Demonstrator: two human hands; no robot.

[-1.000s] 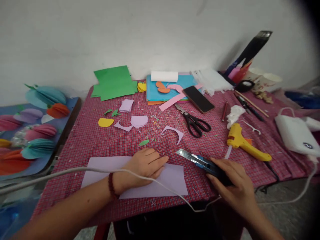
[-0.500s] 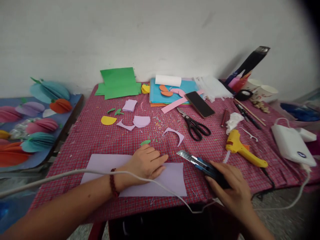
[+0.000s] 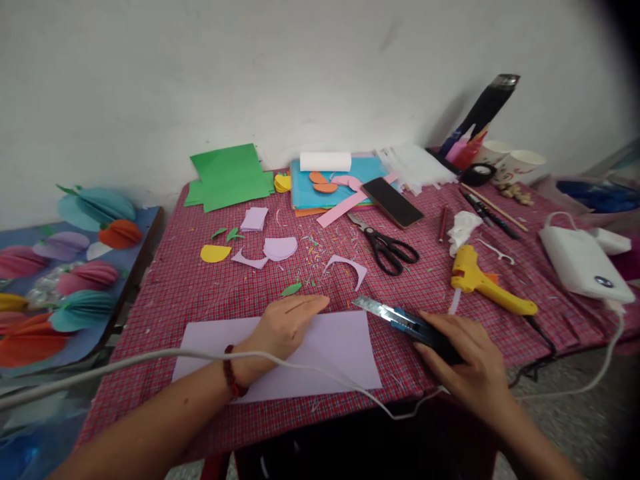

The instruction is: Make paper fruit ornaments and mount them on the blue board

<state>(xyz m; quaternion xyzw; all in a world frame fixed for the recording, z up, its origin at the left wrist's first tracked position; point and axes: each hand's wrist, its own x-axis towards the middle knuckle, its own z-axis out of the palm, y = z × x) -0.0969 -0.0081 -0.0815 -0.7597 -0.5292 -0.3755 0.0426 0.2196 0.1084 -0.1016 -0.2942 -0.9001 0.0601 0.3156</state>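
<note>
My left hand (image 3: 287,325) lies on a sheet of lilac paper (image 3: 343,347), fingers stretched out together toward the right. In my right hand (image 3: 467,353) is a blue and black utility knife (image 3: 415,328), its blade (image 3: 373,306) out and pointing left. The blade tip is close to the sheet's upper right corner. Beyond the sheet are a curved lilac offcut (image 3: 350,268), a stack of lilac half-rounds (image 3: 280,249) and a green paper leaf (image 3: 291,289). A white cable (image 3: 310,367) crosses over my left wrist and in front of the sheet.
Black-handled scissors (image 3: 385,248) and a phone (image 3: 393,201) lie behind the knife. To the right are a yellow glue gun (image 3: 487,283) and a white power bank (image 3: 585,263). Green paper (image 3: 227,177) sits at the back left; paper ornaments (image 3: 93,267) lie on a lower surface.
My left hand has straightened its fingers, which were more bent. The lilac sheet now lies less askew under it. The knife stays in my right hand, and the view has shifted slightly.
</note>
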